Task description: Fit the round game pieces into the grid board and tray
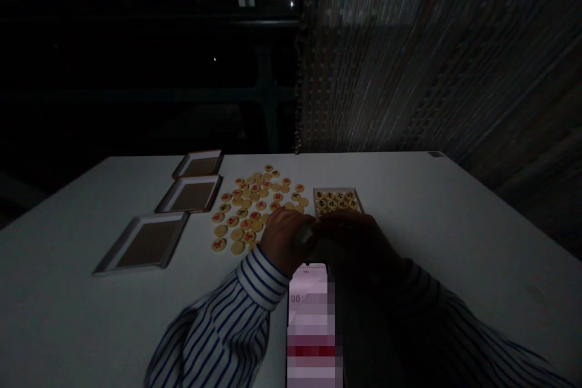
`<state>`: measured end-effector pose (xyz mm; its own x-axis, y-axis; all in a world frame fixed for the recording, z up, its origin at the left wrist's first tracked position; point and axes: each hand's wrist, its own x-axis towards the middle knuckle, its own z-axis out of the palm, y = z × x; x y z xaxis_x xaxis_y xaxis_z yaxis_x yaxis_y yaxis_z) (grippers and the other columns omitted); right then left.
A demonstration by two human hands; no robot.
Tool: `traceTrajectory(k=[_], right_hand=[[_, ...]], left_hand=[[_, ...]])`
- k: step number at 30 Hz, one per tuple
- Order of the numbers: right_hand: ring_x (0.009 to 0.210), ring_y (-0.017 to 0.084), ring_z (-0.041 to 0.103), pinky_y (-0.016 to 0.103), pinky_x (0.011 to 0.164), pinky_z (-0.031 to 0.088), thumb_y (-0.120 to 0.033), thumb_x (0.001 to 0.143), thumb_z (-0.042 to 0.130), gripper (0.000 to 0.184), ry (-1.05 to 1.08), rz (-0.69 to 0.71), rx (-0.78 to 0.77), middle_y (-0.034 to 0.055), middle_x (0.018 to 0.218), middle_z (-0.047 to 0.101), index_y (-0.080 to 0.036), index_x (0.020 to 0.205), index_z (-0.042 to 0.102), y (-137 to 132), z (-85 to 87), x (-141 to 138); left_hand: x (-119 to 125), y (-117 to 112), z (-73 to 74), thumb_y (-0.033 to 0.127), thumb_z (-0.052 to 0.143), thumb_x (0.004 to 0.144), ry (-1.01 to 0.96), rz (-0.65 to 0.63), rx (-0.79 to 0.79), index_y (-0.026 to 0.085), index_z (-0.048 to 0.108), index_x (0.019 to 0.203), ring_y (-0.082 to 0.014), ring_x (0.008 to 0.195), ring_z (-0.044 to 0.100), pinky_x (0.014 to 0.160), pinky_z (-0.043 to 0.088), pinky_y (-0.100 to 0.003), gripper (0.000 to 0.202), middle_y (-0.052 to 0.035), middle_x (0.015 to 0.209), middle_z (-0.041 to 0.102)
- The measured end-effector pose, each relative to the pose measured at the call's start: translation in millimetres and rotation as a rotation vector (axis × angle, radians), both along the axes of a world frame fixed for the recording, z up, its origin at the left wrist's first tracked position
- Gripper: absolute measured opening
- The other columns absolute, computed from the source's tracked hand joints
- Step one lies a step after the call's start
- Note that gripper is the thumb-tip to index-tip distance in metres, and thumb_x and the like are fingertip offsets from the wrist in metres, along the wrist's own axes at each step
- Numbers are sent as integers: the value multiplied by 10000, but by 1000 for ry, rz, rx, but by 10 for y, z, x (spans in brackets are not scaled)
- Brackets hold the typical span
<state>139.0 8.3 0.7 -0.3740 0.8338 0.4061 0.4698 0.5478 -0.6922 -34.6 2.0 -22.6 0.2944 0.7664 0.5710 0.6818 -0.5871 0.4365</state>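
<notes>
The grip of the left hand (284, 241) cannot be told: it lies curled on the table (454, 242) at the near edge of the scattered round pieces (254, 206), with its fingers hidden. The right hand (364, 242), just right of those pieces, is sunk in shadow, so its grip cannot be told either. Right of the pieces, a filled tray (338, 190) holds more of them in rows. Left of the pieces lie three empty trays (191, 196). Nearer than the pieces, a lit phone (311, 321) sits between striped sleeves (227, 321).
</notes>
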Motion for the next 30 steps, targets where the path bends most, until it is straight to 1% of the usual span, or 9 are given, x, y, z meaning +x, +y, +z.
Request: traceTrajectory(k=[4,6,11,14,16,18,20,25,30], right_hand=[[696,151,632,276,615,511,-304,788,517,175,26,4,10,20,745,686,-228,795,674,-14,33,8],[714,161,630,284,623,506,-307,787,519,177,-26,-14,62,35,761,686,-222,793,674,-6,32,19],[758,161,624,304,671,496,-269,797,500,173,-133,19,161,40,812,684,-219,828,663,38,-5,43],[743,150,624,285,653,495,-254,806,487,178,-130,36,160,34,797,683,-215,831,659,54,-35,45],[744,152,626,280,640,498,-257,802,493,175,-111,8,139,39,813,682,-211,854,654,51,-51,43],[754,159,628,282,633,503,-264,794,499,180,-69,-40,111,52,839,681,-201,872,648,37,-57,37],[764,164,630,289,643,508,-270,789,500,187,-24,-50,74,62,852,680,-191,880,643,19,-55,25],[732,149,636,266,628,515,-312,765,530,190,100,-36,-17,49,822,679,-192,876,626,-2,-48,-14],[777,153,636,271,669,520,-303,758,544,193,156,-20,-70,49,850,681,-188,891,623,-12,-24,-6]], left_hand=[[17,-23,23,245,590,714,-176,-15,-118,173,618,864,-182,809,597,749,473,-336,169,-59,832,665],[25,-23,25,234,576,726,-288,-15,-198,170,625,848,-165,776,610,722,487,-304,146,-59,823,668],[51,3,28,262,603,692,-510,-6,-414,162,636,787,-154,682,625,640,505,-273,141,-56,744,677],[80,17,28,267,632,652,-652,2,-515,146,632,747,-154,639,624,598,503,-266,153,-57,685,674],[98,23,23,255,654,619,-756,20,-563,145,628,727,-152,622,624,587,502,-261,155,-51,660,672],[112,28,18,243,673,588,-858,46,-584,147,625,714,-146,618,625,582,500,-251,165,-40,648,670],[122,31,19,238,688,567,-937,69,-590,147,626,707,-139,624,626,586,499,-240,178,-32,650,672],[146,31,31,236,710,536,-1016,94,-601,144,629,684,-134,616,625,582,502,-238,192,-23,637,672],[142,33,-11,246,700,571,-992,34,-644,143,638,721,-134,637,627,601,497,-235,193,-28,654,674]])
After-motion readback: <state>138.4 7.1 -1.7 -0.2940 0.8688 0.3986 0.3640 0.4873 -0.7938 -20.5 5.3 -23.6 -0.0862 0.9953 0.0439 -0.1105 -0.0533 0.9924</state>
